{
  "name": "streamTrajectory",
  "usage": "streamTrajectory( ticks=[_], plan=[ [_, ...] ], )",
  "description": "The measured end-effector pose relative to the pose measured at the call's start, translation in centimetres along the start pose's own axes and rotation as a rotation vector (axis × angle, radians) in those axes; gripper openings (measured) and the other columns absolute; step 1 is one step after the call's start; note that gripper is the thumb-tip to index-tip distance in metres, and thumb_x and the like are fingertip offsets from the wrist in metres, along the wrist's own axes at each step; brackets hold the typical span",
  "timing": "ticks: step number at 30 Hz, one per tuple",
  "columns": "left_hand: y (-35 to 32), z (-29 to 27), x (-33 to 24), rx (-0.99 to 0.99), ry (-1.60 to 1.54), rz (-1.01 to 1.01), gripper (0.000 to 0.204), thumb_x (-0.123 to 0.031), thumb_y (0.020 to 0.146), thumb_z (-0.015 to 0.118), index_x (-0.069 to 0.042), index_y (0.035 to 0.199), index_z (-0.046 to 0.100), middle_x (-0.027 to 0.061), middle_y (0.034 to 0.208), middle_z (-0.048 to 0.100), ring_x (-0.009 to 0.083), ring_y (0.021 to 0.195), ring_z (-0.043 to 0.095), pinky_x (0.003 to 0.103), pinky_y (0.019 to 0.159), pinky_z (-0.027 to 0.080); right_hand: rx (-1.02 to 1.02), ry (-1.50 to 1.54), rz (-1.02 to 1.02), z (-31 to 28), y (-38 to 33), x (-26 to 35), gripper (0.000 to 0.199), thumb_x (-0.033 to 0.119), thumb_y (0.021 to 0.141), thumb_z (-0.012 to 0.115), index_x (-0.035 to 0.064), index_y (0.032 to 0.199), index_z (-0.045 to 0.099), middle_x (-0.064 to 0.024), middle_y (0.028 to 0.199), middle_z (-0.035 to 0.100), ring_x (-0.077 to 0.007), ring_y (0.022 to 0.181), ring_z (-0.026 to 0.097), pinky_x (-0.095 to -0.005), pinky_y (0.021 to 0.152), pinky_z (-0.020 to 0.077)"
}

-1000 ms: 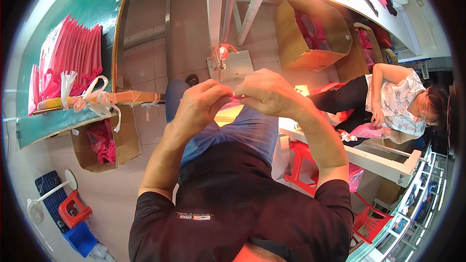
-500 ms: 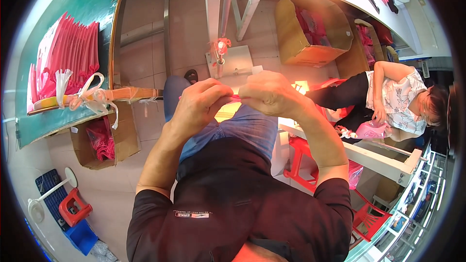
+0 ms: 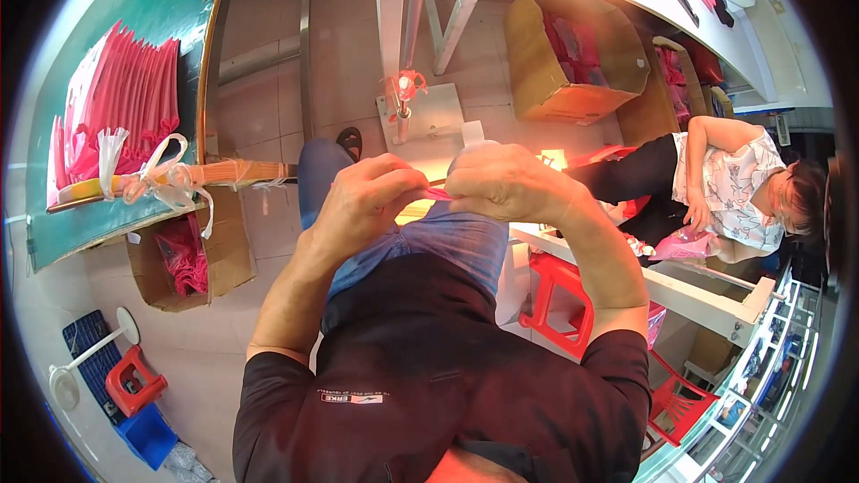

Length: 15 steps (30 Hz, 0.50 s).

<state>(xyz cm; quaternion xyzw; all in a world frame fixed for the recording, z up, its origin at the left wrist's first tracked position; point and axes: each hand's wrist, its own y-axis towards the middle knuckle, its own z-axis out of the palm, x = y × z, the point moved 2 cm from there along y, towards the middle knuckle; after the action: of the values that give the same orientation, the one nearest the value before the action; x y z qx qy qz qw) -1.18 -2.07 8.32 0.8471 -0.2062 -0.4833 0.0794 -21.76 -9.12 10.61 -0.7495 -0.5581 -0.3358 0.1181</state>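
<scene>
Above my lap, my left hand and my right hand meet close together, fingers closed. A thin bright pink strip stretches between their fingertips, pinched at both ends. It looks like soft plastic or cloth, but most of it is hidden by the fingers, so its exact kind is unclear. Just beyond the hands is an upright rod with a red and white bundle at its top, over a pale base plate.
On the left, a green table carries a pink stack of thin packets. White ties wrap a bar there. Cardboard boxes hold pink items. A co-worker sits at right near a white beam and a red stool.
More of the pink strip shows between my fingertips. My right hand has turned slightly and sits a little lower; my left hand has barely shifted.
</scene>
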Motion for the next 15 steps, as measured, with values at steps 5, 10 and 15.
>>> streamTrajectory(
  ticks=[5, 10, 15],
  plan=[
    [-0.1, 0.1, 0.0, 0.005, 0.048, 0.038, 0.012, -0.007, 0.080, 0.073, -0.007, 0.091, 0.068, 0.0077, 0.084, 0.063, 0.0277, 0.074, 0.062, 0.037, 0.062, 0.050, 0.057, 0.039, 0.032, -0.3, -0.2, -0.1, 0.020, 0.012, 0.076, 0.076, 0.0071, 0.083, 0.057, -0.0057, 0.078, 0.056, -0.0274, 0.073, 0.057, -0.0395, 0.065, 0.0468],
    [-0.2, 0.0, -0.1, 0.009, 0.061, 0.092, 0.020, -0.002, 0.076, 0.075, -0.006, 0.094, 0.068, 0.0089, 0.085, 0.064, 0.0253, 0.075, 0.063, 0.034, 0.063, 0.051, 0.057, 0.047, 0.038, -0.9, -0.2, 0.4, 0.022, 0.015, 0.077, 0.074, 0.0075, 0.082, 0.055, -0.0068, 0.072, 0.054, -0.0309, 0.070, 0.056, -0.0427, 0.060, 0.0432],
    [-0.2, -0.6, 0.5, 0.001, 0.054, 0.077, 0.019, -0.001, 0.076, 0.075, -0.005, 0.093, 0.068, 0.0092, 0.084, 0.063, 0.0254, 0.074, 0.063, 0.034, 0.062, 0.051, 0.081, 0.092, 0.062, -1.2, -0.6, 0.1, 0.024, 0.016, 0.077, 0.075, 0.0068, 0.080, 0.052, -0.0087, 0.070, 0.053, -0.0324, 0.067, 0.054, -0.0424, 0.060, 0.0422]
  ],
)
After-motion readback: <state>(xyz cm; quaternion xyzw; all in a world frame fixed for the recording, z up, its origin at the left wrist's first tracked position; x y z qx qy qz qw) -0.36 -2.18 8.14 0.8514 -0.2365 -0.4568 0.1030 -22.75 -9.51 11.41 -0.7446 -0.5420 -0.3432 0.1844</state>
